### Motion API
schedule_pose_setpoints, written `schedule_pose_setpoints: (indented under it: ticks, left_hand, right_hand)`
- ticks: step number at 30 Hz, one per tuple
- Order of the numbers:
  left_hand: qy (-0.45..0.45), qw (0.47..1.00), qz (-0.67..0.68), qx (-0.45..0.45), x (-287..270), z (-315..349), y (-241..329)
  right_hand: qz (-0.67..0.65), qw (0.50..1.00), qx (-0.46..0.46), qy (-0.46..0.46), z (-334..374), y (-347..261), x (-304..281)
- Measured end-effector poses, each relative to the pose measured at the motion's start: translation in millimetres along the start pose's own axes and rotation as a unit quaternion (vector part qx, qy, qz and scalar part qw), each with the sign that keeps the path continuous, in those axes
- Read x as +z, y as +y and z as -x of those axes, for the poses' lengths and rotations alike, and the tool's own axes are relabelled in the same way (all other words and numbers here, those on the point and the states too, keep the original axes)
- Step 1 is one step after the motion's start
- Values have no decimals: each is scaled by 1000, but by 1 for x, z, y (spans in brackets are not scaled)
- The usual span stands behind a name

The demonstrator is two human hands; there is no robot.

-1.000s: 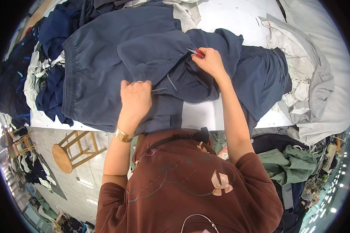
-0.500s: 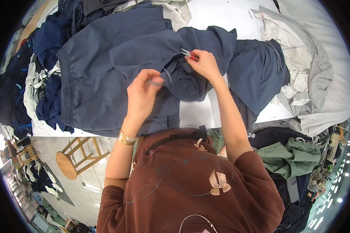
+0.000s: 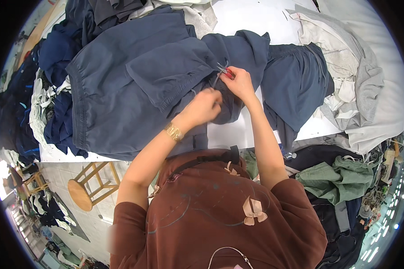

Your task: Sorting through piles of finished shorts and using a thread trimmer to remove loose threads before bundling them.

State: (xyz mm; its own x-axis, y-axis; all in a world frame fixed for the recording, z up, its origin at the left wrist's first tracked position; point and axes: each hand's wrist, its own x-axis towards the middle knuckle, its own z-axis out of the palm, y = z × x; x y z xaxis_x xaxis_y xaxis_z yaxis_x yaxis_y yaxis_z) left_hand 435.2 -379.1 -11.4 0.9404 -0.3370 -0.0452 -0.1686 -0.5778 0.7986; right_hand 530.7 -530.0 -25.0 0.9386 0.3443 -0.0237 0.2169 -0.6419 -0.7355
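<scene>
Navy-blue shorts (image 3: 166, 60) with a gathered elastic waistband lie bunched in front of me. My right hand (image 3: 240, 84) is closed round small thread snips (image 3: 229, 73) with red handles, their metal blades pointing up and left over the cloth. Just below and left of the blades, my left hand (image 3: 205, 106) is closed, its fingers slightly blurred. A thin grey cord (image 3: 217, 82) runs from its fingers up toward the snips. Both hands are over the bunched fabric, close together. The fingers hide part of the waistband.
More navy shorts (image 3: 294, 76) lie to the right, beside grey and white cloth (image 3: 361, 80). Dark garments (image 3: 60, 51) are heaped at the left of the white table (image 3: 244, 20). A wooden stool (image 3: 81, 195) stands on the floor; green cloth (image 3: 339, 179) lies below the table's right side.
My left hand has moved right and down, closer to the right hand. The snips have shifted slightly right and down. The elastic waistband now lies unfolded toward me, left of the hands.
</scene>
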Motion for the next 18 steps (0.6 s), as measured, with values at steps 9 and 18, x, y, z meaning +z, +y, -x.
schedule_pose_setpoints:
  ticks: [9,18]
  left_hand:
    - [113,990,-45,-73,-25,-17,-30]
    - [82,975,134,-158,-53,-17,12]
  right_hand:
    - [-69,991,72,90,59,0,4]
    - [-175,979,87,64,50,18,3]
